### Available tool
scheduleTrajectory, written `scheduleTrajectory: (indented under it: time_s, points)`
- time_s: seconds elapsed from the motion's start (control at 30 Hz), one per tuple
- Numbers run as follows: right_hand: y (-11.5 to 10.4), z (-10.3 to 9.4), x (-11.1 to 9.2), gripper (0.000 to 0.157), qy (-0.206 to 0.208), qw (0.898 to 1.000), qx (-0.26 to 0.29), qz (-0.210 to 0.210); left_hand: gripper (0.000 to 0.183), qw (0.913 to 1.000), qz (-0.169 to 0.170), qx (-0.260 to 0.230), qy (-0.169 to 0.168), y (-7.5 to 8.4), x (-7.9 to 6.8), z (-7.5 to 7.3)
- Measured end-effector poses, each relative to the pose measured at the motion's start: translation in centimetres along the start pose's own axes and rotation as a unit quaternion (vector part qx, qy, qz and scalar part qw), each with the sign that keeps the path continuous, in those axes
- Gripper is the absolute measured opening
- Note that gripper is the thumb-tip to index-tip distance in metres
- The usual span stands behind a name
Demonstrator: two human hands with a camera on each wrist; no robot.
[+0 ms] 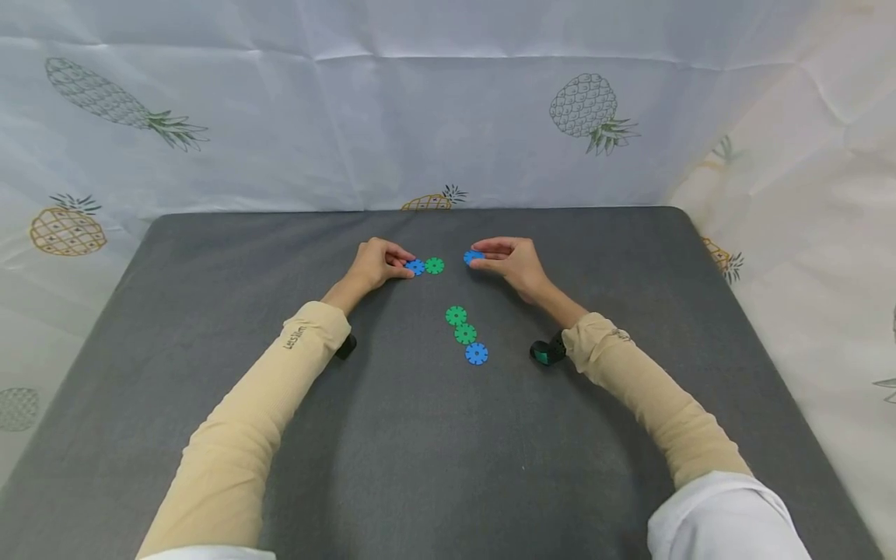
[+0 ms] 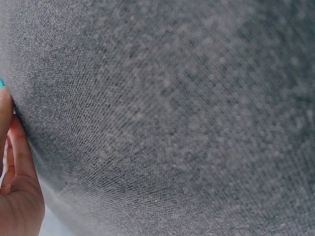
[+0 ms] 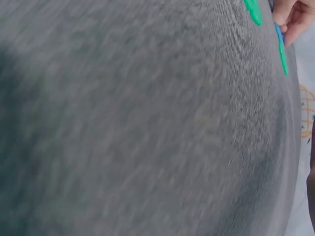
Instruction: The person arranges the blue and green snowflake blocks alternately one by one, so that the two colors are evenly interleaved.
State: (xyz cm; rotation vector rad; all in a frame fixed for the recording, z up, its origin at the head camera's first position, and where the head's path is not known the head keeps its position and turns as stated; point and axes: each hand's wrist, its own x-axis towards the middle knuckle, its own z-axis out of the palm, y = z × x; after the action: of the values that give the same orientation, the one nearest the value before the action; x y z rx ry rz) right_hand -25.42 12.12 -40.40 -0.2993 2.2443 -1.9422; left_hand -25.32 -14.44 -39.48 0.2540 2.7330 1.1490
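Observation:
At the far middle of the table, my left hand pinches a blue notched disc between thumb and fingers. A green notched disc sits against its right edge. To the right of them, my right hand holds another blue notched disc by its edge, a short gap from the green one. The left wrist view catches my left hand at its left border, a sliver of blue at the fingertips. In the right wrist view, the left hand shows at the top right corner.
Nearer me, a slanting row of discs lies on the grey table: a green disc, a second green disc and a blue disc, edges meeting. A white pineapple-print curtain hangs behind the table's far edge.

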Motion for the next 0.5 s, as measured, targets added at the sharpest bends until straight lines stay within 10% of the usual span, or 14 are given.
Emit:
scheduleTrajectory:
  time_s: [0.5]
  points:
    - [0.3,1.9,0.9,0.037,0.016,0.999,0.042,0.014,0.028,1.0,0.001,0.004,0.008,-0.1,0.0,0.1]
